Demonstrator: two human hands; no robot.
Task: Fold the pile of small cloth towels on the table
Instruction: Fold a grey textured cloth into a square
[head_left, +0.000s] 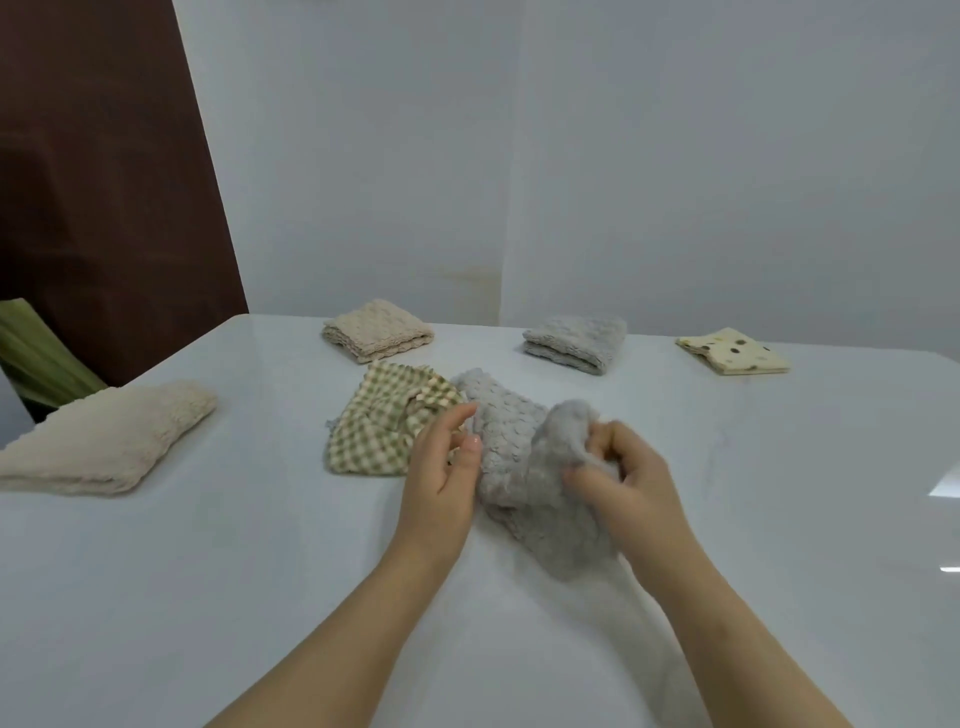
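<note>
My right hand (623, 483) grips the grey towel (511, 421), lying eleven to five o'clock; my relaxed left hand (447, 470) touches its nine o'clock side.

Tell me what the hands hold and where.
The right hand grips the grey towel by its raised, bunched edge; the left hand lies open against its left side, gripping nothing.

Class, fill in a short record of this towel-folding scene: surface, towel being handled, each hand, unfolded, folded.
surface: glossy white table
handled: crumpled grey fluffy towel
right hand: grips its raised edge
left hand: fingers straight, at its left edge
unfolded: green-and-cream checked towel
folded: cream fleecy towel, beige knobbly towel, grey knobbly towel, yellow spotted cloth
</note>
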